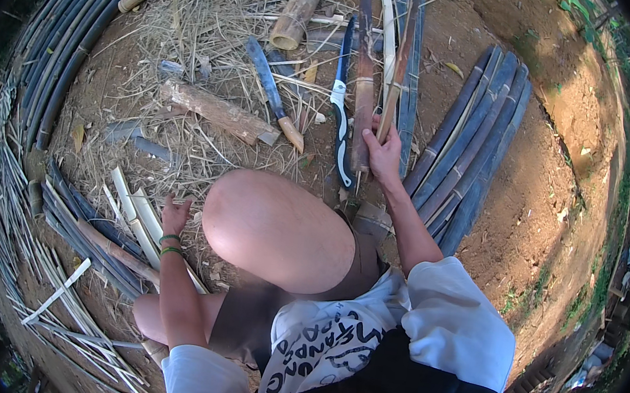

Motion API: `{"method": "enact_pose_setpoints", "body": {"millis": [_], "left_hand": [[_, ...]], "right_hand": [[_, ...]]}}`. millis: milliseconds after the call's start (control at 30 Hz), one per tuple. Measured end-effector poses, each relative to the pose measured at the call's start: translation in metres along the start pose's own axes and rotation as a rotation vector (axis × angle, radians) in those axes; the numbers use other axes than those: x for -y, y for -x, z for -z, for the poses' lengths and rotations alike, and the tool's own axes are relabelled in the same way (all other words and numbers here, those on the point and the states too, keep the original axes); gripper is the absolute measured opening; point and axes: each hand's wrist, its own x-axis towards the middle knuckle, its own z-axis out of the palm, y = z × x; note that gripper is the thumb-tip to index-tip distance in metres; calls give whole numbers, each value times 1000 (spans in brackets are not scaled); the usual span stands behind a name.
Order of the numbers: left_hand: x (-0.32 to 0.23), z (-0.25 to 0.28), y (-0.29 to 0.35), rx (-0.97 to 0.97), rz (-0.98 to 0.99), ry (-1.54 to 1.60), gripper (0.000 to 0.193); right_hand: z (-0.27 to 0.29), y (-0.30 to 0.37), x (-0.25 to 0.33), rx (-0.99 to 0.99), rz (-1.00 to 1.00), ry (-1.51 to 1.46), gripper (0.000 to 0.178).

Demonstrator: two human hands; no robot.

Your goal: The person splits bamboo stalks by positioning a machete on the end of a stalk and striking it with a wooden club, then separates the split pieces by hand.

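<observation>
My right hand (385, 154) is closed round the near end of a narrow brown bamboo strip (399, 67), which points away from me. Just left of it lies a wider reddish-brown split bamboo piece (365, 71). Beside that piece rests a saw (340, 111) with a dark blade and a black-and-white handle. My left hand (175, 216), with green bands at the wrist, hangs left of my bent knee. Its fingers are apart and nothing shows in them. Close by it are pale split bamboo strips (145, 221).
A machete (274, 89) with a wooden handle lies by a short log (220, 112) among straw-like shavings. Dark split bamboo (469, 136) is bundled at the right. Long dark poles (79, 33) curve along the left, with thin strips (59, 292) below. A bamboo tube (302, 7) lies at the back.
</observation>
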Motion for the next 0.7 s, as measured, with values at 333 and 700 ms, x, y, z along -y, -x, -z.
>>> {"method": "enact_pose_setpoints", "body": {"millis": [333, 700], "left_hand": [[24, 7, 37, -14, 56, -3, 75], [59, -26, 87, -535, 301, -51, 62]], "right_hand": [[-88, -36, -71, 86, -50, 310, 51], [-93, -57, -106, 94, 210, 836, 72]]}}
